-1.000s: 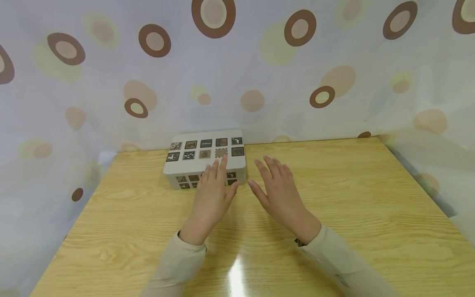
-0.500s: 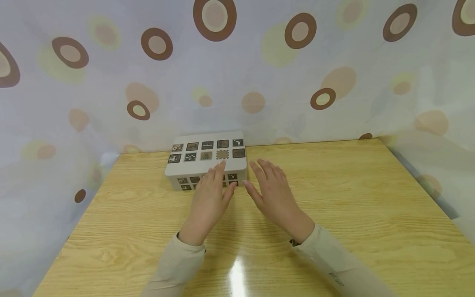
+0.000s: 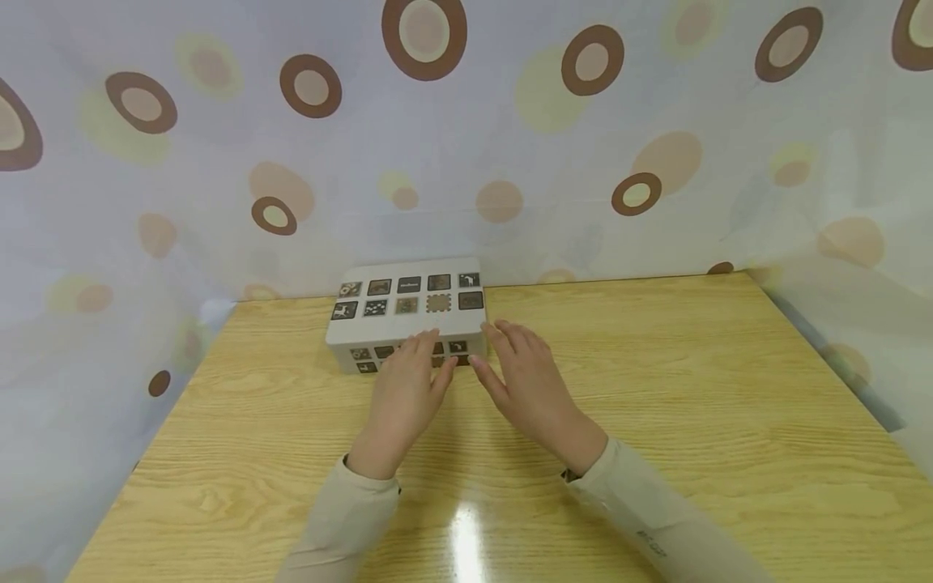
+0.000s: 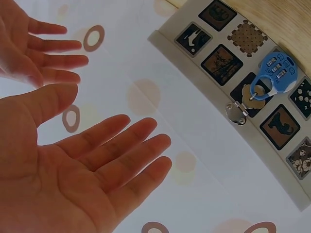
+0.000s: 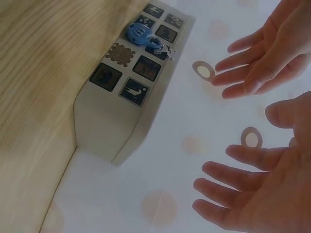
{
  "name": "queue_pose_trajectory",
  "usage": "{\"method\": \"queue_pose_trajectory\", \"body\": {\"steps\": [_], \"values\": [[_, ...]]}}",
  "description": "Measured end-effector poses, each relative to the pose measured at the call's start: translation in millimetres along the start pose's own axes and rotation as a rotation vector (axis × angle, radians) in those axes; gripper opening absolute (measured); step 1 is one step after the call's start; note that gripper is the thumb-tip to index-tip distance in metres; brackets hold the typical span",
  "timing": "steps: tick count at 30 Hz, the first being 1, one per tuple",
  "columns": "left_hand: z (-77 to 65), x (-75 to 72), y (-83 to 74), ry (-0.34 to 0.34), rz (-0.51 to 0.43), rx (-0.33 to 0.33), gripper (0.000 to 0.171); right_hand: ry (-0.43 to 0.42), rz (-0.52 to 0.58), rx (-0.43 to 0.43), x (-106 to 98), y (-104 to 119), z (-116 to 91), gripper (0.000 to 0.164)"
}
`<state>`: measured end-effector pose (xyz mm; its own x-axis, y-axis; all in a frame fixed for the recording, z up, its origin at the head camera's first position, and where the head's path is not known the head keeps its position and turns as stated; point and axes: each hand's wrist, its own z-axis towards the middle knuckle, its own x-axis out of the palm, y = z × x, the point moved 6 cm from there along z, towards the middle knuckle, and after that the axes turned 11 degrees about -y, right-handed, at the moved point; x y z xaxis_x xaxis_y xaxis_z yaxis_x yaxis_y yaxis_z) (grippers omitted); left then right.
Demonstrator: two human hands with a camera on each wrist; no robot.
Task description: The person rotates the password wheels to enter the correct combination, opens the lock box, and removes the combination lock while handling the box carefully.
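A white box [image 3: 379, 328] printed with dark square pictures lies against the back cloth. On its front hangs a blue combination padlock [image 4: 279, 73], attached at a metal latch [image 4: 238, 111]; in the head view my left hand hides it. My left hand [image 3: 404, 393] hovers before the box's front, fingers extended and holding nothing. Just to its right, my right hand [image 3: 532, 393] is held near the box's front right corner, fingers loosely spread, nothing in it. Both wrist views show the hands apart from the box, palms bare.
The box rests on a light wood table [image 3: 692, 389]. A pale cloth [image 3: 452, 146] with brown and beige circles hangs behind the table and along both sides. Light glares off the table's front middle.
Both hands have drawn slightly back toward me, and the right hand has shifted left, closer to the left one. The head view has tilted a little; the box has stayed in place.
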<state>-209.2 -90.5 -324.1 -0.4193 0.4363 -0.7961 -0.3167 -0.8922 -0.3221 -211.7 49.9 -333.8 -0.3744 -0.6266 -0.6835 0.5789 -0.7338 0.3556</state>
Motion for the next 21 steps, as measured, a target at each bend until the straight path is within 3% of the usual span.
{"method": "queue_pose_trajectory", "body": {"steps": [9,21], "values": [[1.0,1.6,9.6,0.049,-0.005,-0.082,0.046,0.075,0.091,0.076,7,2,1,0.048],[2.7,3.4,22.4,0.049,-0.014,-0.124,0.041,0.138,0.172,0.154,21,2,0,0.050]]}}
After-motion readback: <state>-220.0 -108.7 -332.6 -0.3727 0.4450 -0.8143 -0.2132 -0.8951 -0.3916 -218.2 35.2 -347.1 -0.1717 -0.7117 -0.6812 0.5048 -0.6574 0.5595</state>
